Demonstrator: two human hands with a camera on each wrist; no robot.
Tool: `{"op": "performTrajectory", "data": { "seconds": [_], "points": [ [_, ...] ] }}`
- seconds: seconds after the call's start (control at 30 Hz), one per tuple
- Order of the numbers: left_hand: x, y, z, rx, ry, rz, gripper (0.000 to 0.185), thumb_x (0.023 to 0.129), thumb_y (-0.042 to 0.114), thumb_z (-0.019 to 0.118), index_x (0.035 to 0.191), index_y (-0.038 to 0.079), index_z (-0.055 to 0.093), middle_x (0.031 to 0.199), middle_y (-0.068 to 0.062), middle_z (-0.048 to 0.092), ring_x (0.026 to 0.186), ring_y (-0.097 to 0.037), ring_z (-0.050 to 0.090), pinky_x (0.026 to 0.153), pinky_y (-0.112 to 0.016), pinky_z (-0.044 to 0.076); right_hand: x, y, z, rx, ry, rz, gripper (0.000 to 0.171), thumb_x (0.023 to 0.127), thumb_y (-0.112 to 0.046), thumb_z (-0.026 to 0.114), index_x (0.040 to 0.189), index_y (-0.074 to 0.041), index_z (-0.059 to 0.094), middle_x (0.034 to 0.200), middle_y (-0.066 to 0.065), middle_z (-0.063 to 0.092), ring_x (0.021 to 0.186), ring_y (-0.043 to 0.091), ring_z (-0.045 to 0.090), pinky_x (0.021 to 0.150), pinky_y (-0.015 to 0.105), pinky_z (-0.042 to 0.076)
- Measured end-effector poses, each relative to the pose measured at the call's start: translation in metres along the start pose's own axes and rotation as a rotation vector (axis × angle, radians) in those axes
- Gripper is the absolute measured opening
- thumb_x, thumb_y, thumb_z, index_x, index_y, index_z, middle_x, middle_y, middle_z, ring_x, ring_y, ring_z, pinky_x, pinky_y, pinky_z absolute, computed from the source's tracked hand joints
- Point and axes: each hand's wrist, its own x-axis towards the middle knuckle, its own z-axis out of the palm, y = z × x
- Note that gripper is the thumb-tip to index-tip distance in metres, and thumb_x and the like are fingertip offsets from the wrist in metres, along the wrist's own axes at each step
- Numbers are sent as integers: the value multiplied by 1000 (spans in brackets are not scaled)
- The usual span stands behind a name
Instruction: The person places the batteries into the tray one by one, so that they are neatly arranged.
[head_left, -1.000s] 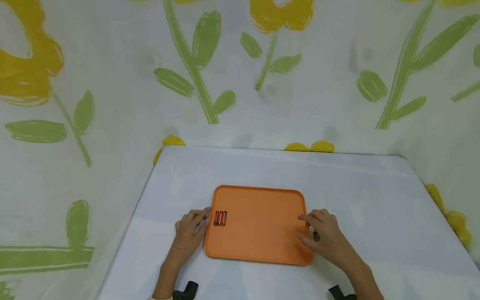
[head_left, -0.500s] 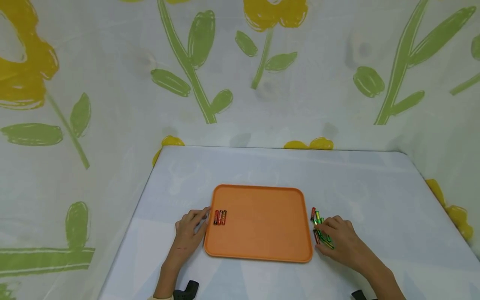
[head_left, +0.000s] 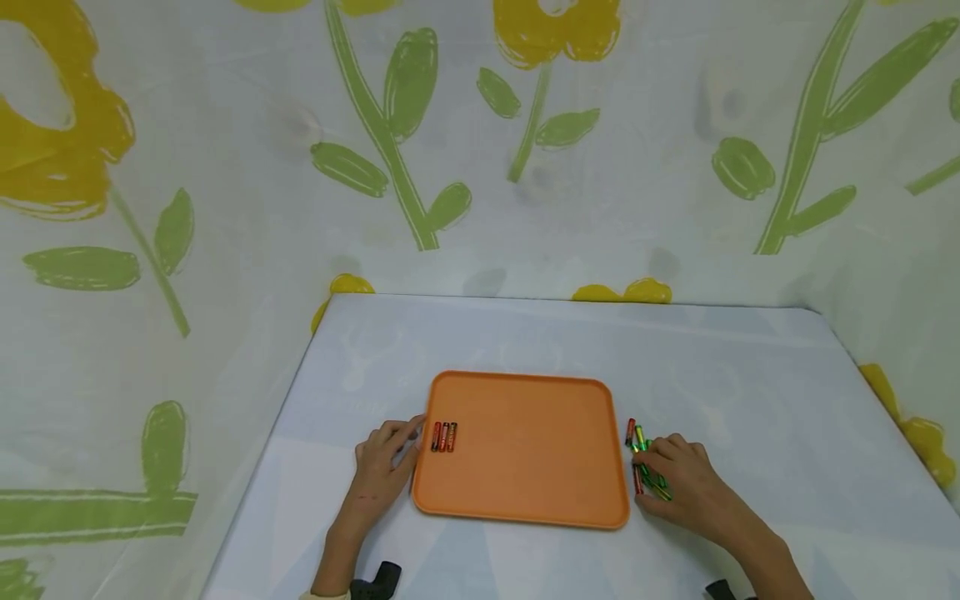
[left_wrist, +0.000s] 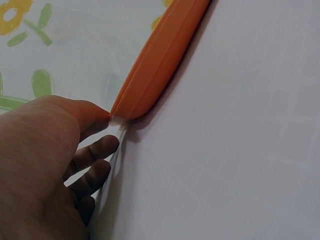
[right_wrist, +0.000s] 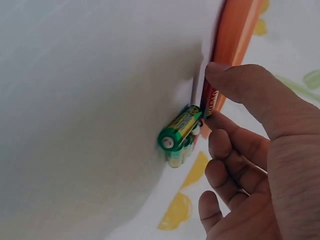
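Note:
An orange tray [head_left: 532,450] lies flat on the white table. Three red batteries [head_left: 444,437] stand side by side in a row near its left edge. My left hand [head_left: 378,475] rests at the tray's left side, fingertips against the rim [left_wrist: 150,75]. Just past the right rim, my right hand [head_left: 684,473] pinches a red battery [right_wrist: 211,97] between thumb and index finger, its other fingers bent. Several green batteries [right_wrist: 180,127] lie loosely piled beside that battery, partly hidden by the hand in the head view. Another red battery [head_left: 631,431] lies farther back beside the tray.
The white table [head_left: 480,333] extends behind the tray to a wall covering [head_left: 247,167] printed with yellow flowers and green leaves. A black strap piece [head_left: 377,581] shows at the left wrist.
My right hand has moved right, off the tray's right edge to the loose batteries, and its fingers have closed on a red one. The left hand has stayed at the rim.

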Motion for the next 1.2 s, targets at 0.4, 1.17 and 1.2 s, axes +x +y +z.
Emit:
{"op": "performTrajectory", "data": {
  "seconds": [0.4, 1.17, 1.2],
  "points": [
    [1, -3, -1, 7, -15, 0, 43, 99, 15, 66, 140, 20, 60, 110, 6, 60, 95, -12, 48, 88, -43, 23, 17, -20, 8, 205, 121, 14, 42, 70, -24, 91, 106, -19, 69, 89, -14, 49, 92, 5, 40, 80, 41, 28],
    [1, -2, -2, 19, -10, 0, 41, 98, 11, 66, 138, 17, 62, 107, 5, 60, 97, -16, 50, 88, -44, 25, 75, -80, 52, 334, 152, -54, 38, 73, -23, 90, 103, -16, 69, 89, -14, 47, 90, 7, 37, 79, 37, 29],
    [0, -3, -2, 22, -8, -4, 41, 98, 11, 66, 139, 17, 62, 107, 5, 60, 97, -16, 50, 89, -44, 25, 78, -83, 54, 334, 147, -50, 38, 73, -24, 90, 103, -16, 69, 89, -13, 48, 90, 7, 38, 79, 37, 30]
  ]
}}
